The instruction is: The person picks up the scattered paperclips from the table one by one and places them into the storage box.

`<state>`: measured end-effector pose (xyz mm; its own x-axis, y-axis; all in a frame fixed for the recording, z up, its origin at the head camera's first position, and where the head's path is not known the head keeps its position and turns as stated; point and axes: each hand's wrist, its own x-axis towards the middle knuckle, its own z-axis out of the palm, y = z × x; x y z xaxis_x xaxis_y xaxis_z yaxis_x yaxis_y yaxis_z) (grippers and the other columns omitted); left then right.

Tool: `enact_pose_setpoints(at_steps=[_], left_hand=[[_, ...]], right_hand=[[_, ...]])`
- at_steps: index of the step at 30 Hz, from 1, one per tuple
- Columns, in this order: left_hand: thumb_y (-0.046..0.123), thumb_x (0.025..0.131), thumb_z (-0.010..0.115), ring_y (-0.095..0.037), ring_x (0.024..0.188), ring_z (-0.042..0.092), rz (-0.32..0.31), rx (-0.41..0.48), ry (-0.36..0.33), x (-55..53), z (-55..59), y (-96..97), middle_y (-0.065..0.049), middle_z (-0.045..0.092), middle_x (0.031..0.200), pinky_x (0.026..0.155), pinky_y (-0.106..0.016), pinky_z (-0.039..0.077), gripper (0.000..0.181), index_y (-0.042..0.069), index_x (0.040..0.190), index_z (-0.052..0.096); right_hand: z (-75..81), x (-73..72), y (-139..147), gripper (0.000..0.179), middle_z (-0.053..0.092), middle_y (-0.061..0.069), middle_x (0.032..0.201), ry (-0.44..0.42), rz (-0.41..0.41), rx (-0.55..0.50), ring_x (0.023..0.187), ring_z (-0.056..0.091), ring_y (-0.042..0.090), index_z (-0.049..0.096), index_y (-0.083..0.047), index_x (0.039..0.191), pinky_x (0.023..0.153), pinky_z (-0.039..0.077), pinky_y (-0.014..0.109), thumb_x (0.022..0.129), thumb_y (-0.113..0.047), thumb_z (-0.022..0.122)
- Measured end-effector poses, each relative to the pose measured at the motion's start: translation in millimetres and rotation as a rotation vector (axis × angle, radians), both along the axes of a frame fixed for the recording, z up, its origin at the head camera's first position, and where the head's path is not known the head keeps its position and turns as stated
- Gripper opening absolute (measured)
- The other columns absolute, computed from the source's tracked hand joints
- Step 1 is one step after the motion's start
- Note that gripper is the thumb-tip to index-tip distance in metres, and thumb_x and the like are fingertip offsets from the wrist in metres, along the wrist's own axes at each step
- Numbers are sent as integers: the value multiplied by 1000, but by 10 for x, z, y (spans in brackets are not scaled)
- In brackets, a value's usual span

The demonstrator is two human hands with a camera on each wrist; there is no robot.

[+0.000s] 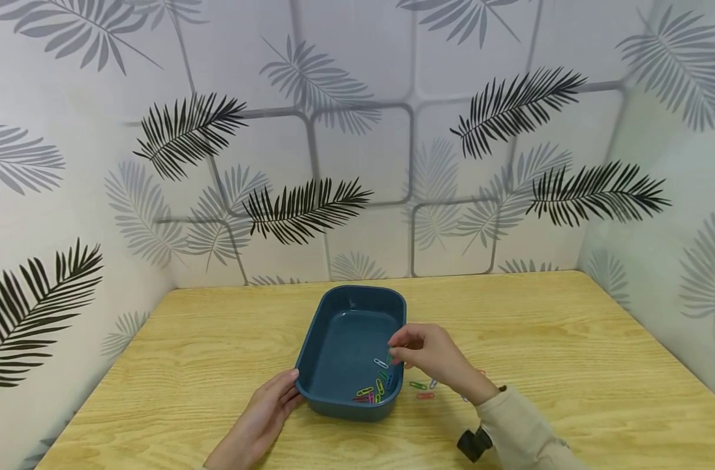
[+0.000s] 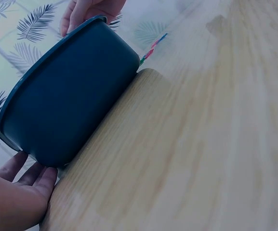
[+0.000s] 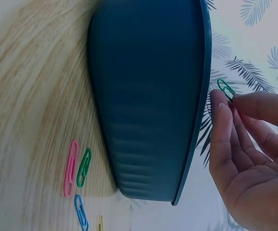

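A dark blue plastic bin (image 1: 348, 411) sits on the table, with several coloured paper clips (image 1: 379, 386) scattered toward its near right corner. My left hand (image 1: 267, 411) holds the bin at its near left corner, thumb at the rim and fingers against the outer wall; the left wrist view shows those fingers (image 2: 35, 175) low on the side. Above the right rim, my right hand (image 1: 430, 356) pinches a green paper clip (image 3: 226, 89) between thumb and fingertips. In the head view that clip shows only partly below the fingers.
Right of the bin, more paper clips lie loose on the wood-grain table (image 1: 569, 352), among them a green one (image 1: 418, 385), a pink one (image 3: 71, 168) and a blue one (image 3: 81, 212). Leaf-patterned walls (image 1: 369, 156) stand behind and at both sides.
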<state>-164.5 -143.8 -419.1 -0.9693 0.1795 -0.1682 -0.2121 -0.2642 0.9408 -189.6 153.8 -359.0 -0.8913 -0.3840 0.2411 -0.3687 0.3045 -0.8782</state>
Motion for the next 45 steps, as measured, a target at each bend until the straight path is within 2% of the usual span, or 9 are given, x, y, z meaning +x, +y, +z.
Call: enact_pose_setpoints(at_steps=[6,12,18,22,25,31,38,45], left_hand=[[31,98,59,-16,113,53,-2,1,4,3,-3,-11,-14,51,129,99,-33,42,63,-12,138,36],[33,98,59,-16,114,52,-9,-7,1,4,-2,-14,-16,49,132,100,-34,41,66,-12,139,34],[32,98,59,-16,112,52,-9,-8,-2,-5,-4,-11,-15,50,131,99,-33,42,63,-11,138,36],[31,99,57,-16,112,53,-9,-10,3,-5,-10,-12,-14,51,130,98,-33,43,62,-12,138,37],[31,99,56,-17,112,53,-10,-20,15,-1,-17,-13,-15,51,130,98,-33,43,62,-13,139,36],[29,100,55,-15,110,54,-6,-16,21,-5,-17,-10,-13,55,126,96,-32,44,62,-14,140,34],[28,100,55,-15,108,54,4,-10,20,-6,-17,-7,-11,57,122,96,-31,44,60,-14,139,36],[28,100,56,-15,108,55,5,-7,19,0,-22,-10,-10,57,121,96,-31,44,59,-13,138,38]], right_hand=[[-12,-4,-13,12,68,15,91,-16,20,2,84,67,35,67,4,100,71,56,48,92,-5,64],[-20,-4,-18,11,68,11,92,-15,30,0,88,65,40,66,4,101,70,57,42,93,-2,62],[-36,-8,-23,12,67,11,93,-14,21,4,87,65,39,66,6,102,71,57,44,93,-1,61],[-38,-9,-26,12,68,12,92,14,7,22,86,65,38,66,5,102,68,57,35,92,-2,62],[-30,-15,-20,12,68,13,92,50,-14,41,85,66,36,67,2,102,66,56,29,92,-3,64],[-18,-49,34,13,69,8,91,112,-60,79,81,66,23,68,1,102,65,55,29,91,-5,66],[-16,-89,95,14,68,7,91,97,-112,98,80,64,22,68,2,103,65,56,37,91,-4,67],[-60,-175,217,13,66,2,86,92,-149,198,76,61,16,67,2,101,60,52,27,89,-4,68]])
